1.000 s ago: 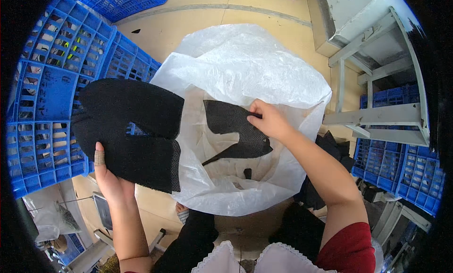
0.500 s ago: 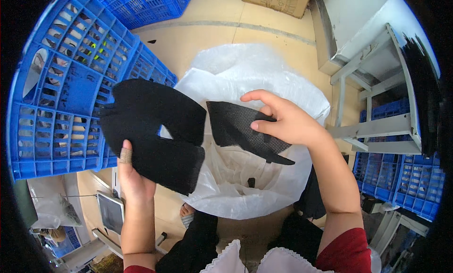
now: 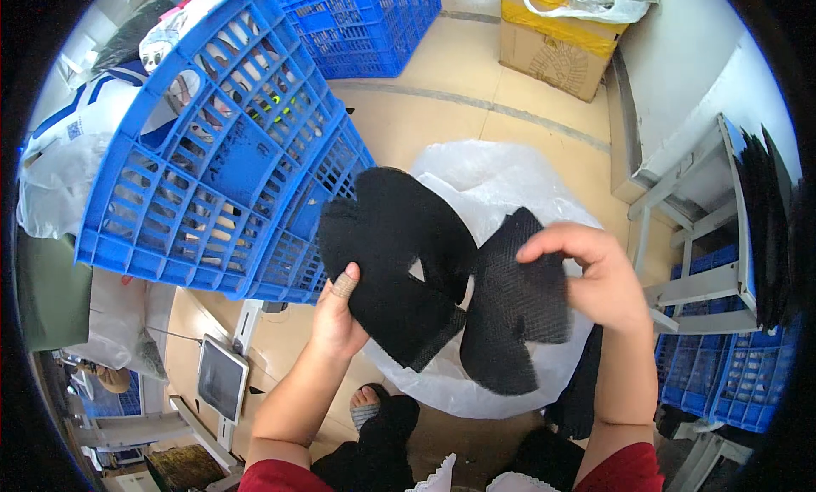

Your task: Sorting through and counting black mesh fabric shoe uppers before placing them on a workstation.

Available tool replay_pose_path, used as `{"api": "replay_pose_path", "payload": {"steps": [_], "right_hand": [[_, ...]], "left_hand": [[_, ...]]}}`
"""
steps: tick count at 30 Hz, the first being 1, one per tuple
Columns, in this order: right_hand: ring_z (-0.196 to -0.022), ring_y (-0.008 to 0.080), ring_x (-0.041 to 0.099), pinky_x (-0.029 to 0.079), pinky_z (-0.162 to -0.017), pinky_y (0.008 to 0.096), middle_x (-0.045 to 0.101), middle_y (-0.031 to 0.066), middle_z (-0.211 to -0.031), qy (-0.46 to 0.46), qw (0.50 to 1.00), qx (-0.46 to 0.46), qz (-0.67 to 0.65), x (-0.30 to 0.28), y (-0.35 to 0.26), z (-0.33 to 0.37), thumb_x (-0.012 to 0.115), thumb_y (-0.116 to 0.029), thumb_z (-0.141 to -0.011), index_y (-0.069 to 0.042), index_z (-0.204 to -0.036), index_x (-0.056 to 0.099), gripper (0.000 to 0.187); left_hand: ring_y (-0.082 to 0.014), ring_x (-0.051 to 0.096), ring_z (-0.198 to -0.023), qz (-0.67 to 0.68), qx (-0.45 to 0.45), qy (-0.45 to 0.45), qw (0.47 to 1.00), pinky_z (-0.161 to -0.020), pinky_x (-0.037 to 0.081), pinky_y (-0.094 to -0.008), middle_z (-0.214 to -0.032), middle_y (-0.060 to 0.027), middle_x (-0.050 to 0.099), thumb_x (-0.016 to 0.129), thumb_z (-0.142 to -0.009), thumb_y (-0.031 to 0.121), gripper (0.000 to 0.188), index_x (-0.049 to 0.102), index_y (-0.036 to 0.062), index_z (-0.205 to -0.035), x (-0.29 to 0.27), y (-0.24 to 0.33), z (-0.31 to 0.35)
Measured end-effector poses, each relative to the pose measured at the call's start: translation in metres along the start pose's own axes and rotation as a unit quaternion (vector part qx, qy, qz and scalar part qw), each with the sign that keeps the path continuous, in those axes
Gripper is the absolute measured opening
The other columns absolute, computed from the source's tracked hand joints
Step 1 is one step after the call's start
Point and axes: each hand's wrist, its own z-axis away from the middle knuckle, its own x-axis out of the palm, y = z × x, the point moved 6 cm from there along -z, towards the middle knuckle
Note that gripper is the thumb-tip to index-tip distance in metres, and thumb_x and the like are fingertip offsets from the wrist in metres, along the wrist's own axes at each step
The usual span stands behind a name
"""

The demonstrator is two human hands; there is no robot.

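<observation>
My left hand (image 3: pixel 334 320) is closed on black cut fabric (image 3: pixel 387 267), its thumb, which has a tan wrap, pressed on top. This fabric is broad and curved, with a slit and a small opening near its middle. My right hand (image 3: pixel 602 279) grips a smaller black mesh fabric piece (image 3: pixel 508 301) by its right side, fingers bent; the thumb is hidden. The mesh piece hangs upright with a notch low on its right, close beside the left fabric. Both are above a large white plastic bag (image 3: pixel 484 164), whose opening is mostly covered by them.
A tilted blue crate (image 3: pixel 229 156) with mixed items stands at the left, another blue crate (image 3: pixel 361 33) behind it. A cardboard box (image 3: pixel 552 62) is at the back. On the right, a white frame stand (image 3: pixel 705 284) carries black strips (image 3: pixel 761 228). A flat scale (image 3: pixel 223 377) lies lower left.
The view has shifted, so surroundings sit lower and farther right. The mesh piece has swung from slanting sideways to hanging upright, nearer the fabric in my left hand. My left hand keeps its hold.
</observation>
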Motion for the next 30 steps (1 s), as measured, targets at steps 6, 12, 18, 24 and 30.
{"api": "replay_pose_path", "payload": {"steps": [6, 12, 18, 24, 30], "right_hand": [[-0.075, 0.0250, 0.054, 0.044, -0.067, 0.0329, 0.056, 0.0126, -0.086, 0.097, 0.945, -0.180, 0.255, 0.022, -0.028, -0.010, 0.073, -0.014, -0.072, -0.004, -0.083, 0.063, 0.018], [-0.063, 0.0152, 0.056, 0.045, -0.062, 0.0284, 0.058, 0.0116, -0.067, 0.088, 0.976, 0.038, 0.196, 0.018, 0.012, -0.023, 0.067, -0.017, -0.079, 0.001, -0.081, 0.060, 0.019], [-0.066, 0.0121, 0.055, 0.045, -0.063, 0.0278, 0.060, 0.0068, -0.069, 0.094, 0.989, 0.064, 0.093, 0.009, 0.028, -0.024, 0.068, -0.017, -0.080, 0.000, -0.083, 0.062, 0.018], [-0.066, 0.0111, 0.056, 0.045, -0.064, 0.0259, 0.061, 0.0062, -0.070, 0.204, 0.958, 0.025, 0.201, -0.022, -0.007, -0.016, 0.067, -0.013, -0.080, 0.002, -0.084, 0.062, 0.016], [-0.065, 0.0238, 0.062, 0.049, -0.060, 0.0334, 0.065, 0.0101, -0.081, 0.235, 0.874, -0.157, 0.396, 0.020, -0.054, -0.009, 0.064, -0.011, -0.080, -0.001, -0.091, 0.062, 0.015]], "left_hand": [[-0.0286, 0.050, -0.115, -0.001, -0.047, -0.038, 0.998, -0.099, 0.039, -0.0429, -0.127, -0.0122, 0.051, 0.056, -0.090, 0.023, 0.047, 0.042, 0.0039, -0.130, 0.012, -0.009, -0.004], [-0.0285, 0.051, -0.115, 0.018, -0.075, -0.071, 0.994, -0.097, 0.042, -0.0428, -0.127, -0.0129, 0.051, 0.055, -0.090, 0.022, 0.047, 0.041, 0.0027, -0.131, -0.001, -0.017, -0.007], [-0.0284, 0.050, -0.116, 0.010, -0.087, -0.067, 0.994, -0.099, 0.040, -0.0430, -0.128, -0.0126, 0.051, 0.055, -0.090, 0.026, 0.048, 0.043, 0.0035, -0.130, 0.020, -0.016, -0.004], [-0.0240, 0.049, -0.116, -0.059, 0.022, 0.019, 0.998, -0.098, 0.040, -0.0384, -0.128, -0.0098, 0.050, 0.050, -0.094, 0.017, 0.040, 0.041, 0.0055, -0.131, 0.016, 0.004, -0.011], [-0.0223, 0.049, -0.115, -0.108, 0.084, 0.069, 0.988, -0.098, 0.040, -0.0378, -0.127, -0.0082, 0.051, 0.047, -0.095, 0.017, 0.036, 0.043, 0.0084, -0.130, 0.026, 0.001, -0.004]]}}
